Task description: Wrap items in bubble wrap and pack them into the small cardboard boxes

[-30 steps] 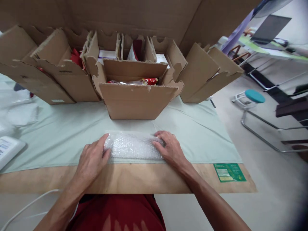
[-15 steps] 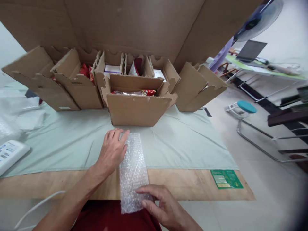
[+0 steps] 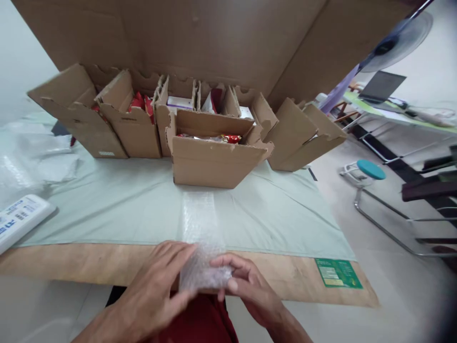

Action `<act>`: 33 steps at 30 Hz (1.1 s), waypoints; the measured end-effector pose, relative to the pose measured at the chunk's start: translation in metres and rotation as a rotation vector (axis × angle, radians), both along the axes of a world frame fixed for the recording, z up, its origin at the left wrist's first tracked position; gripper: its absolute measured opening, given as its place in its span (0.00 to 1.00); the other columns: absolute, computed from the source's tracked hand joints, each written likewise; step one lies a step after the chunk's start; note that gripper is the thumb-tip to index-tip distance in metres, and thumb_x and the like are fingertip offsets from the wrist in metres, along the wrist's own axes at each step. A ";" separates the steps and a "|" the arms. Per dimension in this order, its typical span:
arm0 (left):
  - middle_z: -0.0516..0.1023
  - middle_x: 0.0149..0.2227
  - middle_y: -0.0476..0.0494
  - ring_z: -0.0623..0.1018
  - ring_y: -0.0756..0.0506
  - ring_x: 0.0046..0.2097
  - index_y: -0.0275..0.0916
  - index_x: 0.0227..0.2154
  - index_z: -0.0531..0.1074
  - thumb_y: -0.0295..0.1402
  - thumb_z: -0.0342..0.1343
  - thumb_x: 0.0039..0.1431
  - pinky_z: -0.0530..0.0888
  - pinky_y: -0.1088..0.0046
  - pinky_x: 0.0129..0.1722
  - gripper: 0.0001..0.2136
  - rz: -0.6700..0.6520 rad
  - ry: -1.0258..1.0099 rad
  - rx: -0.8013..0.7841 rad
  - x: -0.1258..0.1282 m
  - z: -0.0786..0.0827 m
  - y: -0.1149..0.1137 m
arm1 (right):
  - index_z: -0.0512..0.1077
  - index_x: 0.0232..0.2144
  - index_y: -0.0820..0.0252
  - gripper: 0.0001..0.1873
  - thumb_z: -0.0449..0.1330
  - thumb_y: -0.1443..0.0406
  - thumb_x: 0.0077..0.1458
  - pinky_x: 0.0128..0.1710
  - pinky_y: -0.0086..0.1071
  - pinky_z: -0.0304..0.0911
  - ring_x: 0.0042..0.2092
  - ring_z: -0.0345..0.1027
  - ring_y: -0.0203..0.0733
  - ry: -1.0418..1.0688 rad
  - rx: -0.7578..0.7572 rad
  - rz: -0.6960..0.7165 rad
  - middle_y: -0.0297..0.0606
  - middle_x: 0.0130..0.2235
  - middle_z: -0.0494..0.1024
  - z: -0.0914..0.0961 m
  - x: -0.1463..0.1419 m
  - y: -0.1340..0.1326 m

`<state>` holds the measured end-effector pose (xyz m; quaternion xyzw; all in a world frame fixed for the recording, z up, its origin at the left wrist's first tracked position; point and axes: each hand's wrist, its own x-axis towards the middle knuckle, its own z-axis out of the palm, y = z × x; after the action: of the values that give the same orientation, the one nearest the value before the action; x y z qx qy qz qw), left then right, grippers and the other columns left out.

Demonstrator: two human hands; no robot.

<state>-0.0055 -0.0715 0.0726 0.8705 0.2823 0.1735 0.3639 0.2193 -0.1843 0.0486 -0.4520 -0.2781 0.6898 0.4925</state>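
A strip of clear bubble wrap (image 3: 200, 219) lies lengthwise on the table, running from the cardboard box in front of me to the table's near edge. Its near end is bent up and looks folded over. My left hand (image 3: 162, 278) grips the left side of that end, with fingers on top and thumb at the front edge; it is somewhat blurred. On the other side, my right hand (image 3: 248, 288) pinches the folded end between thumb and fingers. Whether anything lies inside the fold, I cannot make out.
An open cardboard box (image 3: 214, 162) with red packets stands ahead, before a row of several cardboard bins (image 3: 139, 138). Clear plastic wrap (image 3: 24, 162) and a white labelled device (image 3: 24, 216) lie at left. A green card (image 3: 337, 273) lies at the right edge.
My left hand has come from the strip's far end down to its near end. The near end, flat before, is now folded up between both hands. The view has shifted slightly.
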 end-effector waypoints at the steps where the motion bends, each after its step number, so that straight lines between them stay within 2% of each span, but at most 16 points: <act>1: 0.83 0.51 0.40 0.81 0.40 0.52 0.42 0.57 0.72 0.31 0.53 0.60 0.78 0.59 0.52 0.21 0.060 -0.026 -0.016 0.002 -0.006 0.002 | 0.79 0.48 0.57 0.24 0.71 0.51 0.53 0.35 0.28 0.64 0.31 0.71 0.33 0.019 0.007 -0.015 0.36 0.34 0.81 0.002 0.000 0.004; 4: 0.84 0.37 0.45 0.82 0.46 0.37 0.41 0.54 0.74 0.34 0.48 0.65 0.78 0.70 0.38 0.18 0.232 -0.034 -0.170 0.009 -0.021 0.012 | 0.74 0.56 0.54 0.27 0.68 0.54 0.56 0.39 0.31 0.67 0.40 0.77 0.39 0.043 0.061 -0.023 0.44 0.46 0.83 0.007 0.000 0.016; 6: 0.80 0.29 0.49 0.79 0.47 0.29 0.39 0.54 0.74 0.38 0.48 0.65 0.75 0.72 0.30 0.19 0.306 -0.004 -0.242 0.015 -0.028 0.021 | 0.65 0.64 0.49 0.32 0.66 0.57 0.59 0.39 0.33 0.68 0.48 0.77 0.44 -0.049 0.122 -0.061 0.46 0.53 0.81 0.007 0.001 0.022; 8: 0.77 0.25 0.52 0.76 0.47 0.26 0.37 0.56 0.72 0.38 0.48 0.64 0.72 0.71 0.29 0.21 0.324 0.036 -0.243 0.021 -0.032 0.028 | 0.56 0.69 0.43 0.35 0.62 0.61 0.63 0.39 0.35 0.70 0.49 0.77 0.44 -0.308 0.208 -0.121 0.43 0.53 0.80 0.005 0.002 0.026; 9: 0.77 0.25 0.52 0.76 0.47 0.26 0.36 0.57 0.72 0.37 0.47 0.63 0.72 0.71 0.29 0.22 0.320 0.061 -0.225 0.023 -0.035 0.031 | 0.55 0.69 0.42 0.34 0.60 0.63 0.64 0.42 0.37 0.70 0.49 0.76 0.43 -0.495 0.275 -0.129 0.41 0.53 0.79 0.004 0.003 0.026; 11: 0.77 0.26 0.52 0.76 0.47 0.27 0.37 0.58 0.70 0.36 0.47 0.63 0.72 0.70 0.31 0.22 0.301 0.116 -0.176 0.027 -0.039 0.034 | 0.60 0.66 0.44 0.31 0.59 0.68 0.63 0.50 0.44 0.69 0.52 0.73 0.46 -0.895 0.450 -0.073 0.41 0.54 0.78 0.002 0.005 0.029; 13: 0.78 0.27 0.52 0.77 0.46 0.27 0.38 0.59 0.69 0.34 0.48 0.63 0.71 0.70 0.32 0.22 0.287 0.161 -0.110 0.029 -0.044 0.035 | 0.68 0.60 0.51 0.27 0.61 0.69 0.59 0.56 0.51 0.66 0.59 0.68 0.53 -1.219 0.617 0.056 0.46 0.59 0.75 -0.002 0.006 0.033; 16: 0.79 0.30 0.50 0.78 0.46 0.30 0.39 0.59 0.68 0.32 0.50 0.65 0.73 0.70 0.32 0.20 0.319 0.166 0.075 0.027 -0.047 0.033 | 0.72 0.53 0.57 0.20 0.61 0.70 0.58 0.52 0.53 0.66 0.59 0.68 0.59 -1.498 0.737 0.204 0.50 0.60 0.75 -0.010 0.006 0.042; 19: 0.80 0.45 0.38 0.81 0.41 0.44 0.37 0.58 0.68 0.36 0.54 0.66 0.76 0.65 0.43 0.19 0.297 0.028 0.325 0.018 -0.041 0.027 | 0.74 0.50 0.59 0.15 0.56 0.73 0.64 0.46 0.47 0.67 0.53 0.74 0.53 -1.553 0.808 0.145 0.47 0.53 0.81 -0.015 0.005 0.048; 21: 0.76 0.54 0.33 0.77 0.38 0.54 0.38 0.57 0.69 0.36 0.57 0.65 0.74 0.60 0.52 0.19 0.195 -0.058 0.408 0.010 -0.033 0.022 | 0.74 0.49 0.59 0.13 0.54 0.73 0.66 0.45 0.43 0.67 0.47 0.76 0.48 -1.470 0.808 0.090 0.43 0.47 0.84 -0.014 0.007 0.050; 22: 0.76 0.55 0.33 0.76 0.38 0.55 0.38 0.56 0.69 0.35 0.58 0.65 0.73 0.58 0.54 0.17 0.139 -0.082 0.411 0.008 -0.030 0.020 | 0.74 0.48 0.59 0.12 0.54 0.72 0.67 0.44 0.42 0.68 0.44 0.77 0.45 -1.412 0.783 0.085 0.42 0.44 0.85 -0.012 0.007 0.052; 24: 0.80 0.48 0.39 0.78 0.41 0.50 0.39 0.53 0.71 0.30 0.55 0.67 0.74 0.61 0.52 0.13 0.086 -0.106 0.372 0.005 -0.028 0.018 | 0.75 0.49 0.58 0.11 0.55 0.70 0.68 0.44 0.40 0.69 0.42 0.78 0.43 -1.313 0.687 0.110 0.39 0.43 0.85 -0.008 0.009 0.055; 27: 0.80 0.33 0.47 0.78 0.46 0.35 0.39 0.49 0.73 0.28 0.52 0.68 0.75 0.68 0.39 0.10 0.185 -0.097 0.307 0.011 -0.036 0.023 | 0.74 0.51 0.55 0.12 0.55 0.66 0.69 0.45 0.39 0.71 0.44 0.78 0.43 -1.297 0.572 0.062 0.39 0.46 0.85 -0.003 0.009 0.061; 30: 0.81 0.30 0.47 0.78 0.45 0.30 0.37 0.48 0.75 0.30 0.53 0.67 0.74 0.67 0.33 0.11 0.323 -0.007 0.304 0.021 -0.047 0.034 | 0.73 0.53 0.57 0.14 0.56 0.65 0.68 0.49 0.44 0.68 0.52 0.75 0.49 -1.466 0.685 -0.098 0.47 0.52 0.81 -0.003 0.007 0.064; 31: 0.82 0.31 0.46 0.79 0.43 0.31 0.36 0.48 0.75 0.31 0.53 0.67 0.74 0.65 0.34 0.11 0.347 0.032 0.304 0.024 -0.050 0.038 | 0.73 0.53 0.58 0.14 0.57 0.64 0.67 0.50 0.46 0.67 0.53 0.73 0.51 -1.526 0.747 -0.099 0.49 0.53 0.80 -0.004 0.006 0.064; 33: 0.82 0.32 0.44 0.80 0.41 0.33 0.36 0.48 0.75 0.32 0.52 0.66 0.76 0.62 0.37 0.13 0.374 0.093 0.281 0.028 -0.051 0.043 | 0.73 0.51 0.59 0.14 0.59 0.64 0.65 0.50 0.48 0.65 0.53 0.72 0.54 -1.610 0.830 0.028 0.50 0.54 0.79 -0.006 0.004 0.066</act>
<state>0.0221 -0.0289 0.0212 0.8522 0.4283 0.2352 0.1872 0.2236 -0.1183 0.0423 -0.5803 -0.7703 0.0152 0.2641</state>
